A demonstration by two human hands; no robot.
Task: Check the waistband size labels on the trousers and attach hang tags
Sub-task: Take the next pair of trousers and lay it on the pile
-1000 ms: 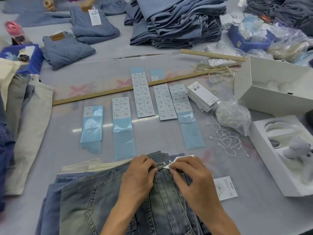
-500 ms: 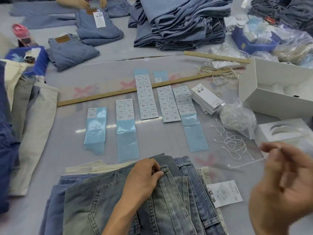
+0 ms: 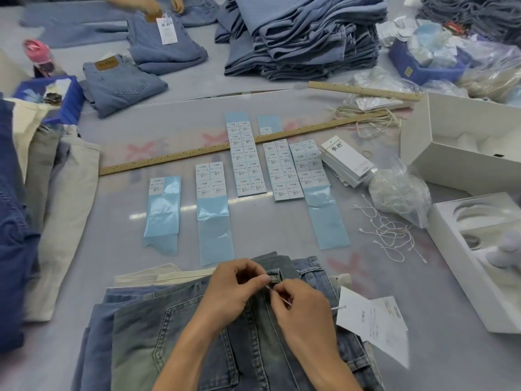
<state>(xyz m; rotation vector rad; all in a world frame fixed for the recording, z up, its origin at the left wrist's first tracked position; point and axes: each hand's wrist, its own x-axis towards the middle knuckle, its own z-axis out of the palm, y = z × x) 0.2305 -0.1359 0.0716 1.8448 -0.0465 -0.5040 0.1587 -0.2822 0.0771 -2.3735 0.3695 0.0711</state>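
Head view: both hands (image 3: 270,294) pinch white string (image 3: 282,298) at jeans (image 3: 253,348) belt loop (image 3: 275,278).

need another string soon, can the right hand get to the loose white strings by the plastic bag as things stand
Probably yes, once freed. The right hand pinches a string at the belt loop, and the loose white strings lie uncovered on the table beyond it.

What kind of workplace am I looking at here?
Likely a garment finishing or packing room: a tall pile of folded jeans, sheets of size stickers, and a stack of hang tags on the table.
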